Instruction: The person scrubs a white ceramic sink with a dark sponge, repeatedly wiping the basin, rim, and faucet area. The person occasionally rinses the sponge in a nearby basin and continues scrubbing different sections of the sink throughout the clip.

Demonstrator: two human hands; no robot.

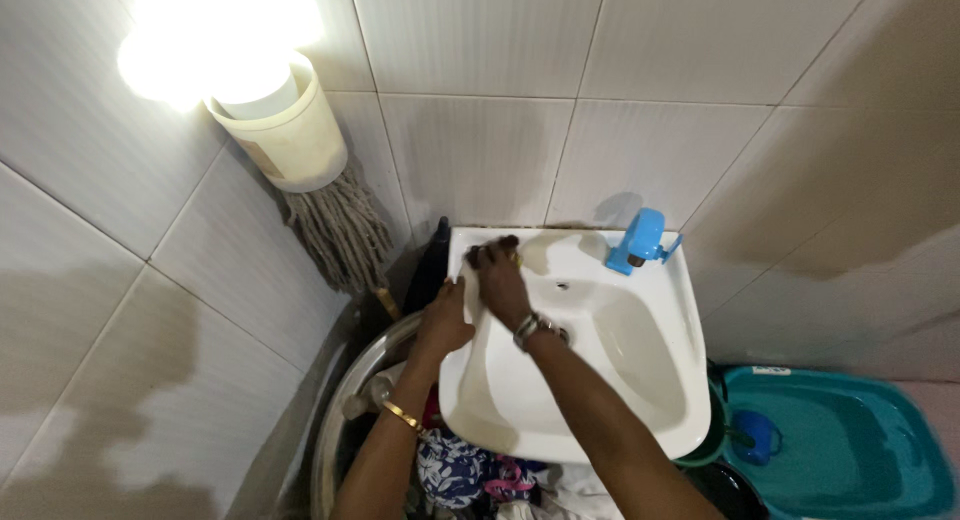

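Two hands work our white sink [640, 380]: right hand [497, 277] clenches a dark scrubber [487, 251] at the far-left corner, left hand [443, 320] rests flat, grasping nothing, on the rim.

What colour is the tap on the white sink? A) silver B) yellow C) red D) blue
D: the tap at the back rim of the white sink is bright blue, standing to the side of the right hand, which presses on the sink's back corner.
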